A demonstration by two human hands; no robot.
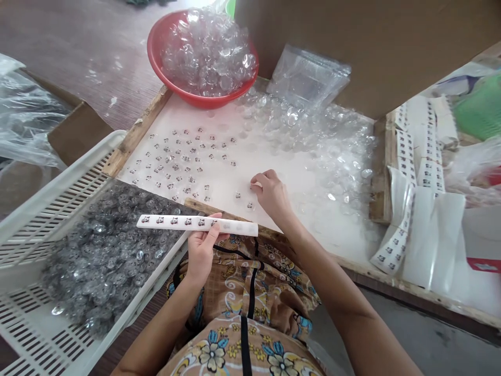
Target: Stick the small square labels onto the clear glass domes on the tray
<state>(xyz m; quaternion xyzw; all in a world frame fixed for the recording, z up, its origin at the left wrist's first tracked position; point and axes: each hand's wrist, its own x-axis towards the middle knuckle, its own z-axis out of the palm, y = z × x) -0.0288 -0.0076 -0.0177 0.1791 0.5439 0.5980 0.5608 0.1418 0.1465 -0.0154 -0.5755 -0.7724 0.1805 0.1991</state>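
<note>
My left hand (202, 250) grips a folded white strip of panda stickers (168, 222) between thumb and fingers. Dark panda prints show on the strip's left part; its right end looks blank. Over the white board (270, 156), my right hand (273, 194) is closed in a pinch close to the surface. What sits between its fingertips, if anything, is too small to make out. Several small transparent pieces with panda prints (188, 156) lie spread left of that hand. Plain transparent plastic pieces (332, 151) are scattered to its right and behind.
A red basin (156, 57) heaped with transparent pieces stands at the back. At the left, a white slotted crate (113, 138) holds many printed pieces. Wooden edging (136, 133) borders the board. More sticker strips (405, 156) lie at the right, and cardboard (371, 47) rises behind.
</note>
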